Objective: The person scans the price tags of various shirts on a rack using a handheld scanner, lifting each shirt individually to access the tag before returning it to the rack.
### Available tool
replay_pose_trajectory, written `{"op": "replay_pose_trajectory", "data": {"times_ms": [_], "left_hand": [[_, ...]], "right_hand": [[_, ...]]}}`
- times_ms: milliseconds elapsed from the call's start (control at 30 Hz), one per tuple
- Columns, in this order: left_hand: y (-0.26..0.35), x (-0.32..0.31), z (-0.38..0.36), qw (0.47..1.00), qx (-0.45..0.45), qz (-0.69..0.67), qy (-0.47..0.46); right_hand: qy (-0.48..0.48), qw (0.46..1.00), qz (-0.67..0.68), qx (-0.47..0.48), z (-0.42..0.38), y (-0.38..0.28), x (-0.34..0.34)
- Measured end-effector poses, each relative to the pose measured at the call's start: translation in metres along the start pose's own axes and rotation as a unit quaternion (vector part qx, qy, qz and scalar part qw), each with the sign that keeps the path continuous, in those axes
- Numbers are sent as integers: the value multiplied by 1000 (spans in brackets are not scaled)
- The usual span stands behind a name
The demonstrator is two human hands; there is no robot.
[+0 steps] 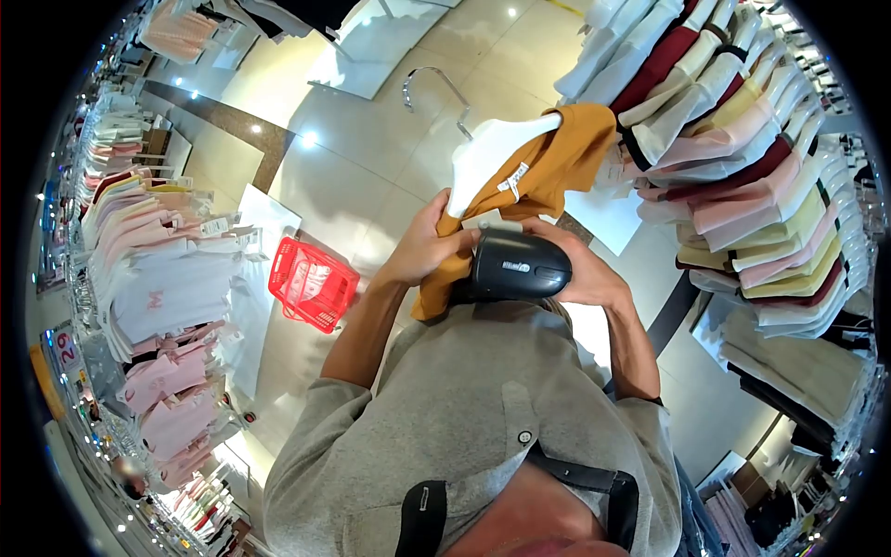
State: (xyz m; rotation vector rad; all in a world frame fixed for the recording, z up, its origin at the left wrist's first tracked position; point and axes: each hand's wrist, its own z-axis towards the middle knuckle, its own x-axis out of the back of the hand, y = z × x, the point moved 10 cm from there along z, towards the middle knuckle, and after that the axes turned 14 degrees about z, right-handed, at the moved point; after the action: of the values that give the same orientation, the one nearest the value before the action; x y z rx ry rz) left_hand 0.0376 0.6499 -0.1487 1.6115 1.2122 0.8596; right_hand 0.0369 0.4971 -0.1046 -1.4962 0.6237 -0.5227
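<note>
A mustard-brown shirt hangs from a white hanger with a metal hook, held in front of my body. My left hand is closed on the shirt's edge, its thumb near a small pale price tag. At the tag's right end sits a black barcode scanner with rounded sides. Around the far and right side of the scanner curls my right hand, its fingertips partly hidden. A white label shows in the shirt's neck.
On the tiled floor to the left stands a red shopping basket. Racks of pale and pink shirts line the left side. Another rack of hanging shirts is close on the right. White low platforms lie on the floor.
</note>
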Motion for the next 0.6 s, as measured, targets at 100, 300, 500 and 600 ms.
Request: {"op": "replay_pose_trajectory", "data": {"times_ms": [100,300,500,600], "left_hand": [[-8,3,4,1000,-5,-11,10],[-14,8,8,998,1,-50,42],[-23,23,9,989,5,-103,106],[-32,29,11,986,-3,-101,134]], "right_hand": [[107,993,-35,29,-7,-1,21],[210,976,-41,-44,-33,26,48],[221,964,20,-146,-64,16,44],[190,973,26,-129,-68,2,34]]}}
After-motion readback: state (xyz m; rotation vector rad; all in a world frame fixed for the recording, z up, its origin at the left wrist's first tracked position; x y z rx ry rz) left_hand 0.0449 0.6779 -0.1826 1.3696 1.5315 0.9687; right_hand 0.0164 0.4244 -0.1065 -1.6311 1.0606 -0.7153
